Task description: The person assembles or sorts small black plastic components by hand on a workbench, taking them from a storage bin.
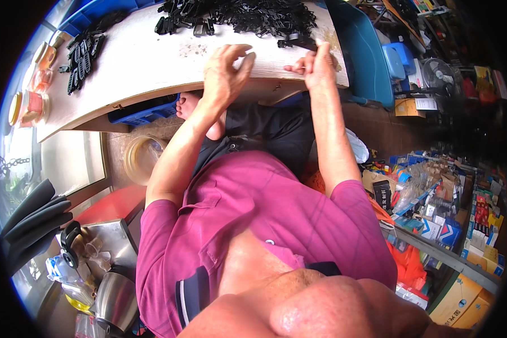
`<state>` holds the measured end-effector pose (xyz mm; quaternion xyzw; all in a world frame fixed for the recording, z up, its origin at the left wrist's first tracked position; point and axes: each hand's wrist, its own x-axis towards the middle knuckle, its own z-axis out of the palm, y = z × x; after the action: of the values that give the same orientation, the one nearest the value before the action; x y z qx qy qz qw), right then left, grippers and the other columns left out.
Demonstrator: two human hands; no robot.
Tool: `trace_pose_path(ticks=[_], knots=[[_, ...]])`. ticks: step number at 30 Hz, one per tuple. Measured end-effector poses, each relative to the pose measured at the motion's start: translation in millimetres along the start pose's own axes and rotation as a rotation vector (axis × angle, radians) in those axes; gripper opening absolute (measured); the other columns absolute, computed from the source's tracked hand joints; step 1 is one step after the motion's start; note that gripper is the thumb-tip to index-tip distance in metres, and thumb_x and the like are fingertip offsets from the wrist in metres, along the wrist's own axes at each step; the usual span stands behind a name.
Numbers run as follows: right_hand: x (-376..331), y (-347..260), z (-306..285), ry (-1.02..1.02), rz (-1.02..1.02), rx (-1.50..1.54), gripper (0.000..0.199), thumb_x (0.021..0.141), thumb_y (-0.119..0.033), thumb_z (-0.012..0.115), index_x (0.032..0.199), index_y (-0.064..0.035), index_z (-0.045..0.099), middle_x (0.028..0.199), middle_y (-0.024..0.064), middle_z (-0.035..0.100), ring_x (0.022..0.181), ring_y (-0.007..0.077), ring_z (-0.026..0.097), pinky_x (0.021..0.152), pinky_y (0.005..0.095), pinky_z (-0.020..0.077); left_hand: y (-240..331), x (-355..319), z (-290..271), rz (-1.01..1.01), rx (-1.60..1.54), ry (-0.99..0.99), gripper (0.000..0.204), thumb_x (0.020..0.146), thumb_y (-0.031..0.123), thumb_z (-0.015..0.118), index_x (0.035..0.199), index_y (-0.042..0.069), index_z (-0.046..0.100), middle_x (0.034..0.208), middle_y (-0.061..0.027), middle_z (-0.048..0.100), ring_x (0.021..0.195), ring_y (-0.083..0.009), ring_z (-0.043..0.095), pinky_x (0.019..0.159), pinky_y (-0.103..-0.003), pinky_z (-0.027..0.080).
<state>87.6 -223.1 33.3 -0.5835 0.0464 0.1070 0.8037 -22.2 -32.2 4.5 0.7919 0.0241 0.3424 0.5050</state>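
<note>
My left hand (226, 72) hovers over the near part of the pale tabletop (146, 50), fingers curved and thumb apart, with nothing in it. My right hand (319, 66) is by the table's right end, its fingers partly curled. Dark material shows at its fingertips, but what it grips cannot be made out. Just beyond both hands lies a large heap of small black plastic pieces (265, 18), some of them beside the right fingertips. Farther left, a smaller group of longer, slotted black pieces (83, 61) lies on the table.
Clear jars (32, 107) line the table's left end. A blue-green bin (366, 62) stands against its right end. Beneath the table is a blue crate (146, 114); a round tub (143, 158) sits on the floor. Shelves of boxed goods (445, 225) and a steel kettle (116, 298) are nearby.
</note>
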Motion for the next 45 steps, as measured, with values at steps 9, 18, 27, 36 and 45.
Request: trace_pose_path(ticks=[9, 18, 27, 36, 45], knots=[[21.7, -77.9, -50.9, 0.473, -0.140, 0.006, 0.039, 0.091, -0.035, 0.053, 0.094, 0.0034, 0.050, 0.044, 0.0065, 0.033, 0.046, 0.0236, 0.049, 0.062, 0.0599, 0.0589, -16.5, 51.9, 91.3, 0.249, 0.530, -0.157, 0.019, 0.080, 0.031, 0.070, 0.097, 0.021, 0.071, 0.087, -0.0047, 0.064, 0.086, -0.0283, 0.056, 0.071, -0.039, 0.050], [14.3, -11.9, -38.7, 0.080, -0.034, -0.097, 0.020, 0.082, -0.022, 0.073, 0.088, -0.0045, 0.064, 0.044, 0.0017, 0.046, 0.039, 0.0153, 0.055, 0.044, 0.0431, 0.0591, -27.5, 50.9, 95.7, 0.274, 0.520, -0.191, 0.015, 0.082, 0.028, 0.067, 0.092, 0.017, 0.068, 0.086, -0.0062, 0.067, 0.082, -0.0285, 0.061, 0.074, -0.039, 0.049], [10.4, 3.7, -8.3, -0.076, 0.053, -0.182, 0.023, 0.083, -0.021, 0.075, 0.100, -0.0076, 0.066, 0.047, -0.0002, 0.047, 0.043, 0.0154, 0.056, 0.047, 0.0356, 0.0567, -26.3, 48.9, 86.3, 0.288, 0.421, -0.079, 0.016, 0.084, 0.021, 0.067, 0.094, 0.009, 0.065, 0.083, -0.0091, 0.068, 0.080, -0.0294, 0.063, 0.076, -0.041, 0.049], [18.3, 13.1, 6.0, -0.065, -0.080, -0.298, 0.023, 0.085, -0.018, 0.074, 0.103, -0.0037, 0.069, 0.051, -0.0039, 0.046, 0.039, 0.0067, 0.038, 0.039, 0.0278, 0.0455, -23.7, 45.0, 90.6, 0.414, 0.304, -0.034, 0.011, 0.085, 0.020, 0.066, 0.087, 0.009, 0.063, 0.077, -0.0092, 0.066, 0.075, -0.0265, 0.065, 0.075, -0.037, 0.049], [7.6, 20.6, 17.7, -0.193, -0.008, -0.244, 0.020, 0.085, -0.022, 0.074, 0.089, -0.0042, 0.066, 0.045, -0.0004, 0.045, 0.034, 0.0106, 0.041, 0.039, 0.0272, 0.0433, -9.7, 32.0, 55.8, 0.037, 0.016, -0.045, 0.014, 0.088, 0.019, 0.064, 0.091, 0.006, 0.068, 0.074, -0.0141, 0.067, 0.069, -0.0319, 0.066, 0.062, -0.040, 0.051]])
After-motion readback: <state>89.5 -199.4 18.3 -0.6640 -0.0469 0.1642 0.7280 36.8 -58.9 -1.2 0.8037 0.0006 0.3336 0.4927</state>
